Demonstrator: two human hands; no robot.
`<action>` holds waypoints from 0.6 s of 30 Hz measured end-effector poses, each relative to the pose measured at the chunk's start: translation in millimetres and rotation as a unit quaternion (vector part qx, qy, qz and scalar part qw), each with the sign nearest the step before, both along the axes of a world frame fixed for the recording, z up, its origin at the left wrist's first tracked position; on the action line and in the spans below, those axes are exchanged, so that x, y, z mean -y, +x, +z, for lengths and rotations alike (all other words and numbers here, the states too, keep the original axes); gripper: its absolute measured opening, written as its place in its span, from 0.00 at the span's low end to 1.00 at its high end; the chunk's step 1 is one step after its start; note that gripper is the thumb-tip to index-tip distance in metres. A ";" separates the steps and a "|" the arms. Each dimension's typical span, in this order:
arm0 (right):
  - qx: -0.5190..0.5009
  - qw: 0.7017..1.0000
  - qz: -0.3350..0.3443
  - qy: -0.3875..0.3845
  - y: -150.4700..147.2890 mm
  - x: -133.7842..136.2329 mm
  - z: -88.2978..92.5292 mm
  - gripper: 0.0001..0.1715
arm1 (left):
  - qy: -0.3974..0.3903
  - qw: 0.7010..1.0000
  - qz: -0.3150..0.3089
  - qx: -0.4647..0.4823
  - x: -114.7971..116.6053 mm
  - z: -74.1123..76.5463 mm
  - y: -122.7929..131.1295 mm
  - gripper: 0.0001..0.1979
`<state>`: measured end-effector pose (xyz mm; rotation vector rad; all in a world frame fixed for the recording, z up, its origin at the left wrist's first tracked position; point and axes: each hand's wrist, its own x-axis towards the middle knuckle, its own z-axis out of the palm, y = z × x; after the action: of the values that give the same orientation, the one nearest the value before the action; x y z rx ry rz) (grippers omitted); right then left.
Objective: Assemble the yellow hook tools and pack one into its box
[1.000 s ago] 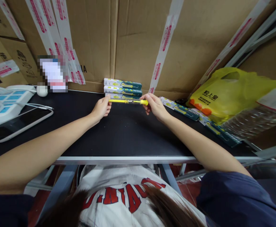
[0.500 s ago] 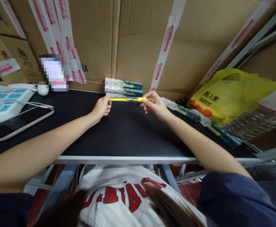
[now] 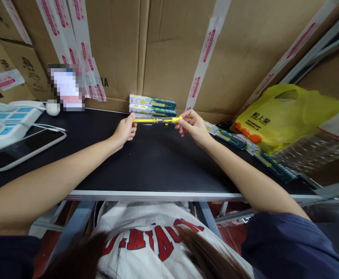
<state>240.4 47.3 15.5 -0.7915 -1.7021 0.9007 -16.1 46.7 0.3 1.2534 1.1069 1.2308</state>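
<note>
A slim yellow pen-like tool [image 3: 157, 120] is held level above the black tabletop [image 3: 146, 162]. My left hand [image 3: 125, 131] pinches its left end and my right hand [image 3: 192, 126] pinches its yellow right end. Just behind the tool, against the cardboard wall, lies a stack of long white-and-teal boxes [image 3: 152, 106]. More of the same boxes [image 3: 226, 135] lie to the right of my right hand.
A yellow plastic bag [image 3: 277, 112] and a clear plastic bag [image 3: 312, 149] fill the right side. At the left lie a white power strip [image 3: 3, 120], a cable and a phone [image 3: 15, 149]. Taped cardboard boxes [image 3: 169, 50] wall off the back.
Both hands have lifted the yellow tool slightly toward the stack of boxes; my right hand's fingers have shifted on its end. Nothing else has moved.
</note>
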 end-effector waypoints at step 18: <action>0.001 1.000 0.002 -0.020 -5.5 1.5 -4.1 0.28 | -0.045 0.997 -0.046 0.030 1.0 1.4 -2.8 0.21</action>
<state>234.9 45.9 11.4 -0.8158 -1.6937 0.9393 -18.9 45.7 1.7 1.1787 1.0378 1.1313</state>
